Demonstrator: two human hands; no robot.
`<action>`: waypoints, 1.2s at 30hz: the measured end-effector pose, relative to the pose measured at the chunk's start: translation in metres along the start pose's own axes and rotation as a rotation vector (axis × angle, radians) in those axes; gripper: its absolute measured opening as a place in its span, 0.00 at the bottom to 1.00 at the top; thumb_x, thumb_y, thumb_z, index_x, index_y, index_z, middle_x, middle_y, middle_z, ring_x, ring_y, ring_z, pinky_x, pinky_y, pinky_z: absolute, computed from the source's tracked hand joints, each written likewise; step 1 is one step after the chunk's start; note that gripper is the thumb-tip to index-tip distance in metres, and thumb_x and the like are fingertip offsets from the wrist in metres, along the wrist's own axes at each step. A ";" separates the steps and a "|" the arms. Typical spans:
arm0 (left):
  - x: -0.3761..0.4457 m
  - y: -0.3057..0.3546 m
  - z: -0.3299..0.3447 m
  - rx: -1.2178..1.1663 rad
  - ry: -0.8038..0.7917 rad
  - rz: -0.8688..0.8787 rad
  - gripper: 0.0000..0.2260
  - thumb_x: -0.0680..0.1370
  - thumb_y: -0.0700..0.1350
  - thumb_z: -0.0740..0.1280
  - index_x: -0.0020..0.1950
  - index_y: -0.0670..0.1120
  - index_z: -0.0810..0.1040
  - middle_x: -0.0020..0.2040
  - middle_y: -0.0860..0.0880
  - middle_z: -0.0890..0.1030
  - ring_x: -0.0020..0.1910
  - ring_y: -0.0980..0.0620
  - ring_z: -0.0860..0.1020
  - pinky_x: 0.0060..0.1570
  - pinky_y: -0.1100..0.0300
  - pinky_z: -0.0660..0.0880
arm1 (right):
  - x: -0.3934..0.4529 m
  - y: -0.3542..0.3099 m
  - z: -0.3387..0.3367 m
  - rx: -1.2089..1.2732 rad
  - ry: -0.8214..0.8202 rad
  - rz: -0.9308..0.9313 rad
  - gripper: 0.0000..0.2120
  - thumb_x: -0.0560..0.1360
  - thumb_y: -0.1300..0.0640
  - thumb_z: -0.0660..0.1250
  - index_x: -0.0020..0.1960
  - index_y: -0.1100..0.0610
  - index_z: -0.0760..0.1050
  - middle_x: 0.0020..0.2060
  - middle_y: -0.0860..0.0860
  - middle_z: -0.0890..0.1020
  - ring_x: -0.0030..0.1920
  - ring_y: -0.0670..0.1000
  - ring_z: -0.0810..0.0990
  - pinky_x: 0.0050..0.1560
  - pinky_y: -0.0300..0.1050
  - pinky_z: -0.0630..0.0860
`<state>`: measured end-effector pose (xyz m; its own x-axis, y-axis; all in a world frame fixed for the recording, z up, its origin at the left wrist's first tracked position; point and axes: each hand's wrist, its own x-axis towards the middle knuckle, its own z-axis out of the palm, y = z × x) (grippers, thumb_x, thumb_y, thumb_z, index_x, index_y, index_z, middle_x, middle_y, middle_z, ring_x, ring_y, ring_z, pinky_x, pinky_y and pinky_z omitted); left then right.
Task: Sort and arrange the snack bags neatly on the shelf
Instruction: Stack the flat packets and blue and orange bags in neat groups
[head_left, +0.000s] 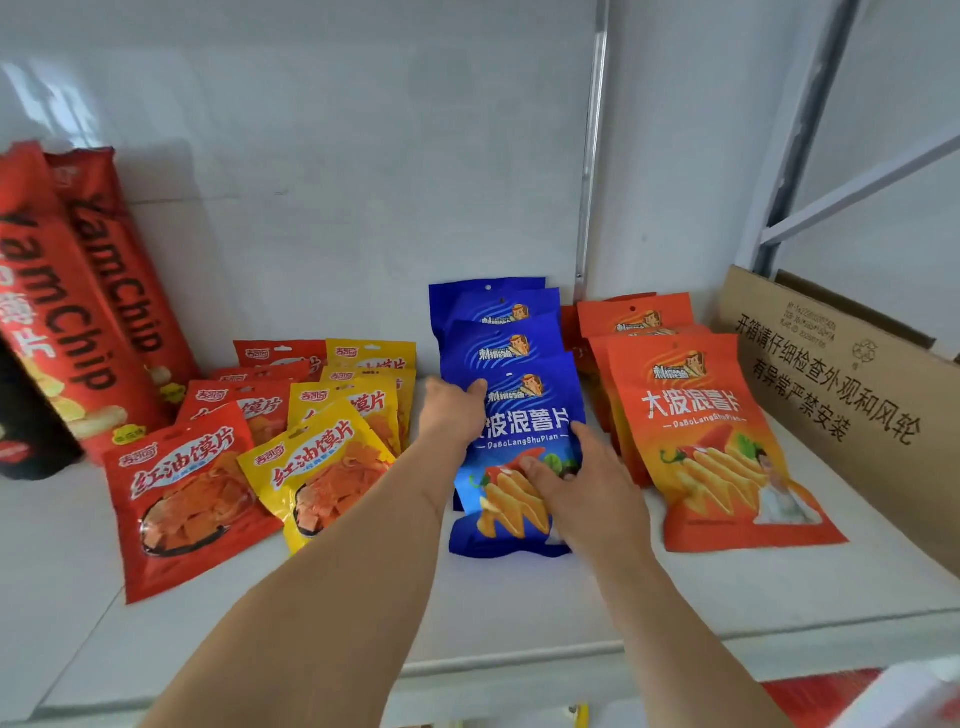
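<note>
A row of blue snack bags leans back in the middle of the white shelf (363, 613). Both my hands are on the front blue bag (524, 415): my left hand (453, 410) grips its upper left edge, and my right hand (576, 483) holds its lower right side with the fingers over the picture. An orange row (691, 431) stands to the right of it. To the left stand a yellow row (317, 467) and a red row (182, 499), each leaning back in a line.
Two tall red YamChip bags (78, 291) lean against the back wall at far left, with a dark bag (26, 431) in front of them. A brown cardboard box (852, 395) lies along the right side. A metal shelf upright (592, 156) runs up behind the blue row.
</note>
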<state>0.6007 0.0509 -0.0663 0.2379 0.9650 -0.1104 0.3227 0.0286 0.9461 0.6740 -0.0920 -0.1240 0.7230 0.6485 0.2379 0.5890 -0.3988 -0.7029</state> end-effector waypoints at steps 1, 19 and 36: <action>-0.001 0.003 -0.002 0.032 -0.004 -0.001 0.23 0.81 0.53 0.66 0.69 0.42 0.62 0.66 0.42 0.76 0.52 0.47 0.79 0.36 0.58 0.75 | 0.000 0.000 0.000 -0.007 0.014 0.004 0.37 0.70 0.31 0.66 0.72 0.48 0.63 0.65 0.47 0.75 0.62 0.50 0.75 0.60 0.54 0.76; -0.046 -0.059 -0.148 0.430 0.371 0.207 0.32 0.80 0.56 0.64 0.78 0.43 0.60 0.78 0.44 0.62 0.77 0.41 0.57 0.74 0.44 0.58 | -0.049 -0.083 0.001 -0.109 0.231 -0.451 0.25 0.76 0.45 0.68 0.67 0.59 0.72 0.65 0.57 0.76 0.65 0.58 0.74 0.60 0.53 0.73; -0.020 -0.080 -0.176 -0.001 0.072 0.280 0.25 0.81 0.44 0.61 0.78 0.46 0.61 0.77 0.51 0.59 0.74 0.44 0.65 0.69 0.44 0.70 | -0.090 -0.147 0.099 -0.205 -0.057 -0.070 0.23 0.82 0.45 0.54 0.73 0.55 0.63 0.66 0.55 0.72 0.65 0.57 0.71 0.62 0.53 0.71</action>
<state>0.4088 0.0747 -0.0865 0.2522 0.9514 0.1765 0.2527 -0.2409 0.9371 0.4868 -0.0274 -0.1089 0.6599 0.7124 0.2385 0.7019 -0.4715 -0.5339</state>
